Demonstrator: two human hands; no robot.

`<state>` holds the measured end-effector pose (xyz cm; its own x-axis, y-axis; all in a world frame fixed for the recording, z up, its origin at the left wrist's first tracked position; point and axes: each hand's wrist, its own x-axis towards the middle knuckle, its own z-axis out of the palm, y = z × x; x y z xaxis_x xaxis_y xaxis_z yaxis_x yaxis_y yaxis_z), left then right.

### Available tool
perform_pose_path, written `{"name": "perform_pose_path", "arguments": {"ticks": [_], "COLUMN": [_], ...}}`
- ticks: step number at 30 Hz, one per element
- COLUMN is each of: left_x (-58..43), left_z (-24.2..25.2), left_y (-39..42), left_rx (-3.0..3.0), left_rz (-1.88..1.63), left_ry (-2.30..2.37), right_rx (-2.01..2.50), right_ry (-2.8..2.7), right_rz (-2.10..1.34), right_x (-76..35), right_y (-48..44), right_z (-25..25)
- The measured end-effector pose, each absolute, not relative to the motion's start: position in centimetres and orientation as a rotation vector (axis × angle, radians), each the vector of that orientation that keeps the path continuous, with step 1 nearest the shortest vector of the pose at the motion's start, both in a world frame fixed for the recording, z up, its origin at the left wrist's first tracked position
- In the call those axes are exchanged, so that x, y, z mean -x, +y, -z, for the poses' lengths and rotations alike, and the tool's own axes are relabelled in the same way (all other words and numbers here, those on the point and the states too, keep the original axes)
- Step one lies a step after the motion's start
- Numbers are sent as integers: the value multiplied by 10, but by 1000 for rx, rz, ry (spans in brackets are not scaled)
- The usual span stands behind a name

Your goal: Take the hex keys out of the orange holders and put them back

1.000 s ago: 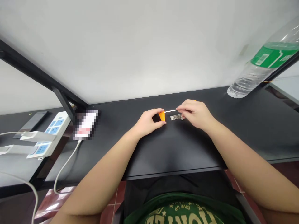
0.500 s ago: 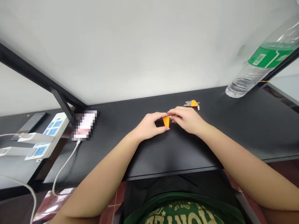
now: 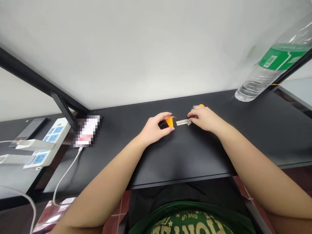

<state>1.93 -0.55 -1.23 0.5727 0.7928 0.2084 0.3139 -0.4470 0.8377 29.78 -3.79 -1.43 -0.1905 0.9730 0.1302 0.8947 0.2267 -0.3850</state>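
Note:
My left hand pinches an orange hex key holder between thumb and fingers, just above the black desk. A thin metal hex key sticks out of the holder's upper right side. To the right, several loose hex keys lie side by side on the desk, their bent ends pointing right. My right hand is at those bent ends with fingers curled and tips close together. Whether a key is between them is hidden. Behind it, a second orange holder with hex keys is partly covered.
A large water bottle with a green label stands at the back right against the wall. On the left lie a phone on a white cable and a power strip with chargers plugged in. Black frame bars rise beside them.
My right hand has left the orange holder and moved right to the loose hex keys, which were hidden behind it before. My left hand still holds the holder, slightly further left.

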Motion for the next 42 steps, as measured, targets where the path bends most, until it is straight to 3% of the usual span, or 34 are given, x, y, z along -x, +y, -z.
{"name": "perform_pose_path", "arguments": {"ticks": [10,19,42], "left_x": [-25,-22,-19], "left_z": [10,13,14], "left_y": [-4,-3,-6], "left_rx": [-1640,-1922,-2158], "left_rz": [-799,-884,-887], "left_ry": [858,1078,926], "right_rx": [2115,1557,1165], "right_ry": [-1982,-1609,-2148], "right_rz": [-418,-713,61], "right_x": [-292,-282,-267], "right_y": [-37,-50,-65], "right_z": [10,-4,-14]}}
